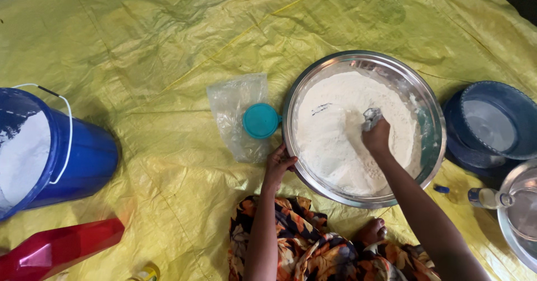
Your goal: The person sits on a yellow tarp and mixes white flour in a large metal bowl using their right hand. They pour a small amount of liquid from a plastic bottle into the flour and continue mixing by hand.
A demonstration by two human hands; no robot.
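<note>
Centrally, a wide steel bowl point(430, 147) is seen on the yellow plastic sheet point(168, 52) spread over the floor, and it is heaped with white flour point(335, 141). The right hand point(376, 135) is sunk into the flour near the middle of the heap, its fingers closed around a small crumpled silvery packet point(371, 116), which is held just above the surface. The left hand point(278, 166) is laid against the bowl's near-left rim, fingers curled over the edge, so that the bowl is steadied.

Judged from this, an ingredient is being added or worked into the dry flour, and mixing has barely been started; the next move would call for the bowl to be kept braced while the flour is stirred evenly without spilling.

Just beside the bowl a clear plastic bag point(235, 99) and a teal lid point(260, 120) are found. Farther left a blue bucket point(84, 158) with white contents is placed, and to the right a blue basin point(503, 99).
</note>
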